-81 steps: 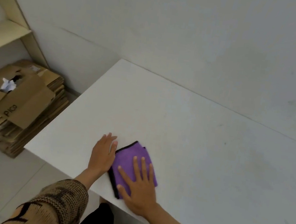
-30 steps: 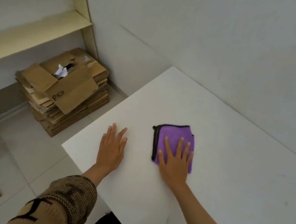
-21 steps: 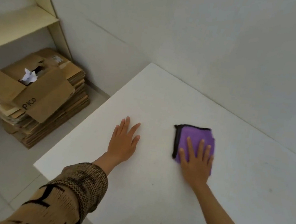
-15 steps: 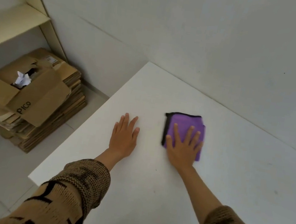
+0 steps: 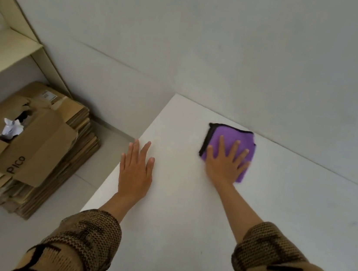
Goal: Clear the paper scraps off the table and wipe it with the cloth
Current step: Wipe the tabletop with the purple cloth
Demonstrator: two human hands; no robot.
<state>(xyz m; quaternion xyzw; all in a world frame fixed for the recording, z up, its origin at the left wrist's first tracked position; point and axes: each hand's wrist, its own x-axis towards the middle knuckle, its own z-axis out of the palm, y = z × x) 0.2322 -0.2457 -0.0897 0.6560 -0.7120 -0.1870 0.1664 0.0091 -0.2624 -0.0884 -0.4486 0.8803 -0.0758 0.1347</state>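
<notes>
Right hand (image 5: 227, 162) spread flat on soft, light folded cloth (image 5: 232, 135); left hand (image 5: 135, 170) spread flat on table (image 5: 184, 227); press w/ whole palm, else it bunches

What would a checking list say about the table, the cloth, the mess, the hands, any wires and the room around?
Surface: white table, bare where visible; no paper scraps seen on it.
Job's things: purple cloth with a black edge, folded, flat on the table near the wall edge. Crumpled white paper lies in the open cardboard box on the floor.
Clutter: nothing seen on the table.
Hands: right hand pressed flat on the cloth, fingers spread. Left hand flat on the table near its left edge, holding nothing.
Cables: nothing seen.
Surroundings: box marked PICO sits on a stack of flattened cardboard; cream shelf above it; plain wall behind the table.
</notes>
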